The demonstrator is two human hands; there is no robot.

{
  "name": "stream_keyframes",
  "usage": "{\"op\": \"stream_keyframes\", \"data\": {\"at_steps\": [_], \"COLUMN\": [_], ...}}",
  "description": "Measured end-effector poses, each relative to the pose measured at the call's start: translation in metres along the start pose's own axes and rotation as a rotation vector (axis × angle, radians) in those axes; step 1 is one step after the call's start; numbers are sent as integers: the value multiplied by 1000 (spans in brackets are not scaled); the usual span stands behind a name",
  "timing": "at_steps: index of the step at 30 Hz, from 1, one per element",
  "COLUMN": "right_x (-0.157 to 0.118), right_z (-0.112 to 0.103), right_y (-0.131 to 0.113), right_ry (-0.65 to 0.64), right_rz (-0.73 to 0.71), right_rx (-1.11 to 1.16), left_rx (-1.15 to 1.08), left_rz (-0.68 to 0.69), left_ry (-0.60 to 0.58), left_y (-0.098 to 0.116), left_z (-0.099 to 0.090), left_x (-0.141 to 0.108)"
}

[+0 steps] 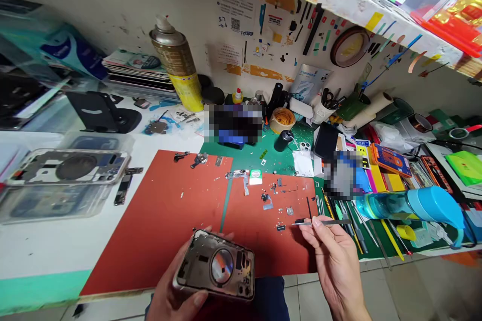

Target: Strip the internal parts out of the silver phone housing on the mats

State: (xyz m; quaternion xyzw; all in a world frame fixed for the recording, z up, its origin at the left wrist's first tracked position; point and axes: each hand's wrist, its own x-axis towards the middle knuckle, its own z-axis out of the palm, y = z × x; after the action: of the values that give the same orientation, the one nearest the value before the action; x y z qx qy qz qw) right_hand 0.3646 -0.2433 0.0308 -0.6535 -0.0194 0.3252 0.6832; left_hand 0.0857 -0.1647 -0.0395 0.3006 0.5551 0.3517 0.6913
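My left hand (175,281) is wrapped round an opened phone housing (203,271), tilted above the front edge of the red mat (158,220). The housing shows its inner side, with a round opening in the middle and camera holes at its right end. My right hand (331,256) pinches thin dark tweezers (331,221) between thumb and fingers, their tip pointing left over the mat. Close to that tip lies a small dark part (281,227). Other small parts, among them a flex cable (246,184) and a metal piece (289,210), are scattered behind it.
A second phone housing (68,166) rests on plastic trays at the left. At the right are a blue bottle (410,204) and several tools. Behind stand a spray can (176,62), a black phone stand (94,113) and a tape roll (282,119). A shelf overhangs the upper right.
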Motion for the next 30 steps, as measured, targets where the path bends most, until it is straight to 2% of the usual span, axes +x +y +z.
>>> {"op": "stream_keyframes", "data": {"at_steps": [3, 7, 8, 10, 12, 18, 25, 30], "right_x": [-10, -27, -33, -47, -61, -81, -84, -86], "right_z": [10, 24, 29, 39, 50, 71, 75, 81], "right_y": [-9, -15, -13, -6, 7, 41, 43, 42], "right_ry": [1, 42, 53, 69, 66, 5, 2, -39], "right_rz": [143, 214, 231, 252, 245, 177, 131, 133], "right_rx": [145, 130, 119, 102, 87, 26, -24, -49], "left_rx": [-1, -19, -16, -80, -122, -206, -200, -209], "left_rz": [33, 178, 191, 253, 251, 216, 100, 134], "left_ry": [-108, -252, -310, -362, -409, -399, -397, -450], "left_y": [1, 16, 20, 26, 27, 19, 21, 22], "left_z": [-1, 11, 14, 20, 23, 25, 25, 26], "left_x": [4, 0, -1, -4, -6, -8, -12, -13]}}
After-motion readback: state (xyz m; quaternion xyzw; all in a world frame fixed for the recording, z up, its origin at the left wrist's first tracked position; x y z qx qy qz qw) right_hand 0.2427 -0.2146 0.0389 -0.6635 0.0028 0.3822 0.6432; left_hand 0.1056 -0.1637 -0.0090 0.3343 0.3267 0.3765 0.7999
